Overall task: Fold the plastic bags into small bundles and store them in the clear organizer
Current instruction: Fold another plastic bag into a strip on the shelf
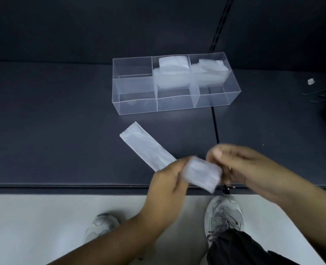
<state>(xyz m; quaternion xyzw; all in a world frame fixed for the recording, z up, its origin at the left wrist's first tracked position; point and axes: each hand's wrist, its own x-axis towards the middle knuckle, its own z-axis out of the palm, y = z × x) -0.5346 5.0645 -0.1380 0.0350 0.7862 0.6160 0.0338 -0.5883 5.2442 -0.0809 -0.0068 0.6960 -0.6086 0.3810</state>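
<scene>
Fingers of the left hand (166,180) and right hand (240,165) pinch the folded near end of the plastic bag (145,148), a strip lying at the counter's (62,131) front edge, near the clear organizer (137,106).

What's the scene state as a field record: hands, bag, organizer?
left hand: grips plastic bag near its folded end
right hand: at folded end, grip blurred
plastic bag: long strip on dark shelf, near end folded over
clear organizer: folded bags in middle and right compartments; left looks empty
</scene>
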